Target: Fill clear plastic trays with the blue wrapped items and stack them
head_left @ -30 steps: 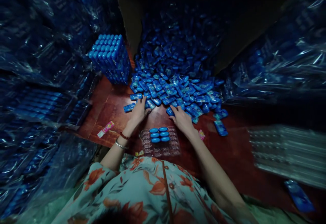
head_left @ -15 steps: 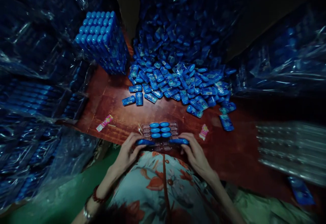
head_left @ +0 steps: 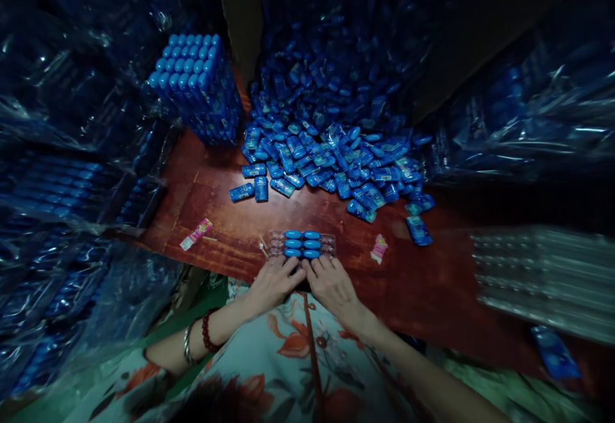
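A clear plastic tray (head_left: pixel 277 243) lies on the wooden table close to my body. Two short columns of small blue packs (head_left: pixel 311 244) sit in its middle. My left hand (head_left: pixel 276 280) and my right hand (head_left: pixel 332 286) are side by side over the tray's near edge, thumbs almost meeting. Their fingers are bent down and closed over the front row. Whatever is beneath them is covered by the hands, so I cannot see the packs there.
A big heap of loose blue packs (head_left: pixel 331 154) spreads beyond the tray. Stacked packs (head_left: pixel 196 90) stand at the back left. Pink wrappers (head_left: pixel 379 248) lie on the reddish table (head_left: pixel 216 205). Clear empty trays (head_left: pixel 542 282) are piled at right; plastic-wrapped stacks (head_left: pixel 52 186) line the left.
Both hands have come inward from the tray's two sides to its middle. The blue pack each hand held is now out of sight under the fingers. The view has shifted slightly.
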`<control>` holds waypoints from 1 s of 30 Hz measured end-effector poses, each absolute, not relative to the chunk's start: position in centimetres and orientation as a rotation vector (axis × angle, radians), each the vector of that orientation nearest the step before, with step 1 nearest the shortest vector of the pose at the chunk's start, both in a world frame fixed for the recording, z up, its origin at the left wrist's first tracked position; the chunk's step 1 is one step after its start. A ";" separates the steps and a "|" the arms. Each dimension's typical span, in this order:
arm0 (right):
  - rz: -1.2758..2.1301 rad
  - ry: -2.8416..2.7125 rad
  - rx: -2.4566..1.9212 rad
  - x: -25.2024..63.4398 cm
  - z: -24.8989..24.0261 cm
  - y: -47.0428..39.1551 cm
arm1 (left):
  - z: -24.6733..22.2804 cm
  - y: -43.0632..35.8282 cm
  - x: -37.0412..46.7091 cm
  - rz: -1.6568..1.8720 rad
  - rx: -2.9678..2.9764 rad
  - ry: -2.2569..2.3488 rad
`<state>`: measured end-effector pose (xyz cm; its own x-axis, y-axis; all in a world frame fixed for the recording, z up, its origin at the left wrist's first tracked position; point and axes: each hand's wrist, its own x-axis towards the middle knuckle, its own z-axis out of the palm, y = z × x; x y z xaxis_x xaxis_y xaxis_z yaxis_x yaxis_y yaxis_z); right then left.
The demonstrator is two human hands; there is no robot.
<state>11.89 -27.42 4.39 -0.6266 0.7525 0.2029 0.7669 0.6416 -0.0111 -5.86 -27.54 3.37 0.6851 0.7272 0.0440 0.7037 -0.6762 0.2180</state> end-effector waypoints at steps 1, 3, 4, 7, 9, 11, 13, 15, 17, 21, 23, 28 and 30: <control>-0.118 -2.666 -1.274 11.7 4.5 -27.4 | 3.2 -27.5 -5.9 0.182 2.715 1.164; -0.099 -2.648 -1.290 12.0 4.6 -27.6 | 2.6 -27.6 -6.4 0.268 2.713 1.159; -0.085 -2.635 -1.296 12.5 4.6 -27.8 | 2.3 -27.5 -6.9 0.354 2.714 1.140; -0.089 -2.508 -1.325 15.2 4.4 -27.8 | 1.4 -26.7 -8.7 0.685 2.642 1.167; -0.148 -2.363 -1.429 17.2 4.0 -26.6 | 1.1 -24.9 -9.7 0.844 2.469 1.400; -0.193 -2.261 -1.678 18.5 3.3 -24.3 | 1.1 -22.1 -10.6 0.865 2.244 1.762; -0.168 -2.283 -1.956 18.9 2.6 -21.5 | 1.3 -18.9 -11.4 0.693 2.083 2.109; -0.124 -2.368 -2.141 18.6 2.2 -19.2 | 1.5 -16.4 -12.1 0.397 2.007 2.327; -0.091 -2.425 -2.239 18.2 2.2 -17.8 | 1.7 -15.2 -12.8 0.132 2.017 2.360; 0.130 -2.399 -2.276 19.0 3.2 -18.8 | 1.6 -17.2 -14.1 0.096 2.098 2.262; 0.420 -2.325 -2.124 20.1 4.1 -20.6 | 1.8 -19.6 -14.4 0.295 2.026 2.232; 1.028 -1.931 -1.598 20.3 5.6 -26.4 | 3.7 -25.7 -12.8 0.778 1.681 1.725; 0.997 -1.861 -1.476 19.0 5.0 -28.2 | 3.9 -27.4 -11.2 0.852 1.620 1.578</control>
<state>18.95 -28.22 5.03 -0.2385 0.9709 -0.0218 0.5559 0.1181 -0.8228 -11.20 -27.38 3.89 0.0375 0.9991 -0.0197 0.5317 -0.0033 0.8469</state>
